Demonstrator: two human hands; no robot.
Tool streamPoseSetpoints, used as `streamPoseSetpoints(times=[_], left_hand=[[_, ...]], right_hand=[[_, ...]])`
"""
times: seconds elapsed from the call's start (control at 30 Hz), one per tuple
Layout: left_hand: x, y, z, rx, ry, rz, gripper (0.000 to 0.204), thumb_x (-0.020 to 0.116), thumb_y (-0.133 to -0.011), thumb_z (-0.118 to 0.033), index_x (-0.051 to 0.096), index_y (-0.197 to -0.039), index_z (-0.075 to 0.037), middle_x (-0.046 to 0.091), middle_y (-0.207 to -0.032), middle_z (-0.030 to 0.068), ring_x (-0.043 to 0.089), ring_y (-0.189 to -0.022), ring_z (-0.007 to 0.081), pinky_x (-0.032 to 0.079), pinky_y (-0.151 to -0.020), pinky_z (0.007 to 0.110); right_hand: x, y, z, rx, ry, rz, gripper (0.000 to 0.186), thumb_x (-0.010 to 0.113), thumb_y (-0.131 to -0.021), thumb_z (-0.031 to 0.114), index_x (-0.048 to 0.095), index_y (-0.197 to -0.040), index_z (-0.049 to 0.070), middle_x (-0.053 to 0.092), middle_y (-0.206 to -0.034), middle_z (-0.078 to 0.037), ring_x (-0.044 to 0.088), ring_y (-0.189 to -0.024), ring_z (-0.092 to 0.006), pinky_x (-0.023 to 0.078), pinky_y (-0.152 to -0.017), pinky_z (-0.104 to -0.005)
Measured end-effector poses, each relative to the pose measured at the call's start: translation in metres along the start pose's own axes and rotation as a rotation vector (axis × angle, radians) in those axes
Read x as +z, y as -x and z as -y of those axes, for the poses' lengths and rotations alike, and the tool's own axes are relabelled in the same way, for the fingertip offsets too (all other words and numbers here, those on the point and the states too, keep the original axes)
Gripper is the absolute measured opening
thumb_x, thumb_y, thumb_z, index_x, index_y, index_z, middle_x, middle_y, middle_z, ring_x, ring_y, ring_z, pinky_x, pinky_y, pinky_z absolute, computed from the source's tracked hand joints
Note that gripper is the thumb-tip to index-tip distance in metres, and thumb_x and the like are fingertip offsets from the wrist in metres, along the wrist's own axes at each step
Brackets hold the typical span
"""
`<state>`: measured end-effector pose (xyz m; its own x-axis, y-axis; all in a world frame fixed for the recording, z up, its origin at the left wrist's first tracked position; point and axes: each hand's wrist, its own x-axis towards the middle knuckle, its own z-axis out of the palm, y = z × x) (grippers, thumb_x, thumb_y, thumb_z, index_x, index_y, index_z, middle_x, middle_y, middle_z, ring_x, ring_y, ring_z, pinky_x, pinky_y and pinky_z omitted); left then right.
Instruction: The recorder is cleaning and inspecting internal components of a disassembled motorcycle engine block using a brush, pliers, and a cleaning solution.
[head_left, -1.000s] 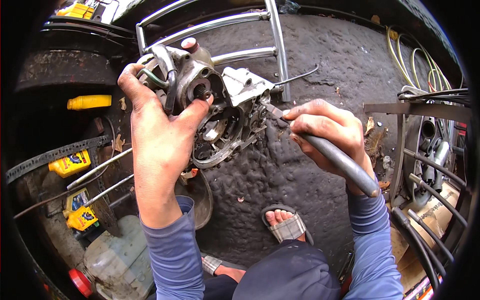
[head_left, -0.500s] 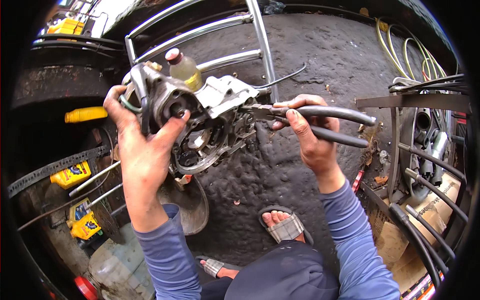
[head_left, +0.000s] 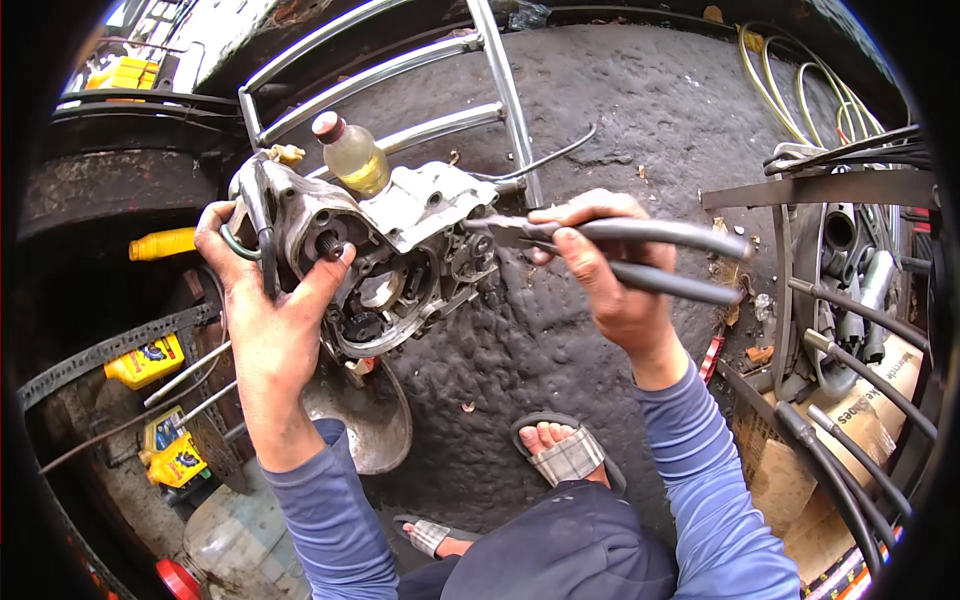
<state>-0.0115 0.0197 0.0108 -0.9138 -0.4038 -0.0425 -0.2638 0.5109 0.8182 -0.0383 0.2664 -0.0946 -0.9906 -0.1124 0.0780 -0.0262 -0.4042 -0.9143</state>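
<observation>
Head view: at ten o'clock, a grey, hollow metal engine casing (head_left: 397, 262) is gripped by the half-curled left hand (head_left: 270, 320), apparently for steadiness; at its three o'clock, dark-handled metal pliers (head_left: 650, 231) are held in the curled right hand (head_left: 620, 303), handles spread, presumably parting the jaws.

Dark lettering (head_left: 868, 412) on a brown cardboard box (head_left: 765, 475) — printed labels (head_left: 158, 352) on yellow bottles (head_left: 122, 371)

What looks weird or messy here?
The open sandals look out of place: bare toes show while the left hand holds a metal engine casing. Brown scraps also litter the black ground.
</observation>
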Motion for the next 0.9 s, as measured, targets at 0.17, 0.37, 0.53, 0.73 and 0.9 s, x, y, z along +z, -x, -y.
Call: streamPoseSetpoints(times=[0.17, 0.37, 0.53, 0.73, 0.9], left_hand=[[0.006, 0.001, -0.001, 0.073, -0.123, -0.018, 0.083, 0.081, -0.078, 0.002, 0.026, -0.138, -0.012, 0.060, -0.120, 0.0097, 0.061, -0.104, 0.0152, 0.048, -0.094, 0.029], [0.007, 0.006, 0.009, 0.038, 0.184, -0.074, 0.088, 0.083, -0.072, 0.010, 0.032, -0.140, -0.013, 0.056, -0.125, 0.0089, 0.061, -0.107, 0.0155, 0.051, -0.095, 0.030], [-0.005, 0.022, 0.012, 0.032, 0.217, -0.126, 0.089, 0.085, -0.067, 0.006, 0.033, -0.138, -0.011, 0.050, -0.128, 0.0101, 0.055, -0.113, 0.0186, 0.049, -0.097, 0.033], [-0.085, 0.095, 0.011, 0.111, -0.060, -0.437, 0.108, 0.099, -0.057, -0.018, 0.038, -0.145, -0.011, 0.039, -0.142, 0.0100, 0.042, -0.135, 0.0264, 0.038, -0.113, 0.045], [-0.158, 0.175, 0.017, -0.114, 0.098, -0.778, 0.107, 0.089, -0.063, -0.005, 0.032, -0.153, -0.001, 0.042, -0.146, 0.0120, 0.043, -0.135, 0.0263, 0.034, -0.115, 0.040]], right_hand=[[-0.016, -0.006, 0.022, -0.107, 0.346, 0.188, 0.007, 0.072, -0.089, 0.002, 0.068, -0.092, -0.002, 0.070, -0.088, -0.008, 0.068, -0.079, -0.0151, 0.053, -0.070, -0.0283], [-0.046, 0.007, 0.041, 0.140, 0.999, 0.217, 0.011, 0.074, -0.083, 0.007, 0.065, -0.086, 0.001, 0.062, -0.072, -0.011, 0.063, -0.069, -0.0264, 0.051, -0.064, -0.0350], [-0.117, 0.026, -0.010, 0.379, 1.520, 0.316, 0.026, 0.078, -0.079, 0.023, 0.067, -0.091, 0.003, 0.067, -0.082, -0.015, 0.067, -0.085, -0.0375, 0.053, -0.077, -0.0469], [-0.081, 0.008, 0.018, 0.279, 1.275, 0.007, 0.037, 0.085, -0.078, 0.018, 0.069, -0.108, 0.002, 0.065, -0.094, -0.007, 0.054, -0.068, -0.0149, 0.048, -0.064, -0.0306], [0.050, -0.065, -0.075, -0.247, 0.583, 0.232, 0.083, 0.094, -0.069, 0.021, 0.053, -0.139, 0.000, 0.064, -0.130, -0.016, 0.065, -0.115, -0.0272, 0.050, -0.103, -0.0377]])
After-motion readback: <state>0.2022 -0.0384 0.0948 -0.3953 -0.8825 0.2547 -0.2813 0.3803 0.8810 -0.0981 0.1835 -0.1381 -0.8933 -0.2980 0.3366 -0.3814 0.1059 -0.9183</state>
